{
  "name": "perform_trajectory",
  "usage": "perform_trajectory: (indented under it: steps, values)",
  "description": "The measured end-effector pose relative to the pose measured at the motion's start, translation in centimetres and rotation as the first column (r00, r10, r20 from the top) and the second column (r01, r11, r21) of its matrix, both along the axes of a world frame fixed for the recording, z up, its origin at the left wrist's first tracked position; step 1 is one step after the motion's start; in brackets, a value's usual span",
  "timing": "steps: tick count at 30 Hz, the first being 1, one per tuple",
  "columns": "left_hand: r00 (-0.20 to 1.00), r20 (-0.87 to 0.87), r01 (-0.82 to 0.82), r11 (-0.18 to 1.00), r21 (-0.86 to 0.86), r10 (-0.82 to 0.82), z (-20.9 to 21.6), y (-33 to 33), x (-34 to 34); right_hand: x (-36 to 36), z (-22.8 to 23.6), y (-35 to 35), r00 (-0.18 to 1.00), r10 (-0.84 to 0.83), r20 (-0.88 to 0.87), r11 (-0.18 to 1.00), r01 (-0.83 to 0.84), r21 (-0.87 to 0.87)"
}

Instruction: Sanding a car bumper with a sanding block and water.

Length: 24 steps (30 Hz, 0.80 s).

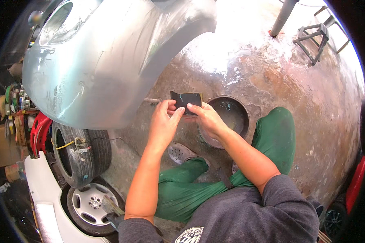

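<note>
Grey sleeves lowest; both hands, left hand [163, 121] and right hand [207, 117], pinch a dark sheet [185, 101] in their fingers beside the murky-water basin [241, 117].

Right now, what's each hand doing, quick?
Left hand: closed, pinching the dark sanding sheet.
Right hand: closed, pinching the same sheet.

Head view, steeply down, close above hands [182, 119]

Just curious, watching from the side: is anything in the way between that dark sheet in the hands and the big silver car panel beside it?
Nothing visible. Both hands, left and right, pinch the small dark rectangular sheet above the wet floor. The silver curved car body panel stands just to its left, with only open air between them.
</note>
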<state>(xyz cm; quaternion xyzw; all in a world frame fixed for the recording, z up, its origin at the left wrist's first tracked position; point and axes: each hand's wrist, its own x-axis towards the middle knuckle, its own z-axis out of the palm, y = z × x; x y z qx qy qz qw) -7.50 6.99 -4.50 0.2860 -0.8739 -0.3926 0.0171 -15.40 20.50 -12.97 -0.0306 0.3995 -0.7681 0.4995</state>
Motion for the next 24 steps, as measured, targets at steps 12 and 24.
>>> perform_trajectory:
  steps: [12, 24]
  values:
    - [0.997, 0.076, -0.049, 0.972, 0.232, 0.032, 0.5, -3.3, 1.2, -0.3, 0.8, 0.1, 0.990, -0.036, 0.139, 0.999, 0.031, 0.035]
    - [0.999, 0.035, -0.024, 0.956, 0.294, 0.015, 8.4, -10.9, 9.4, -3.0, 0.9, 0.2, 0.898, -0.328, -0.293, 0.886, 0.400, 0.234]
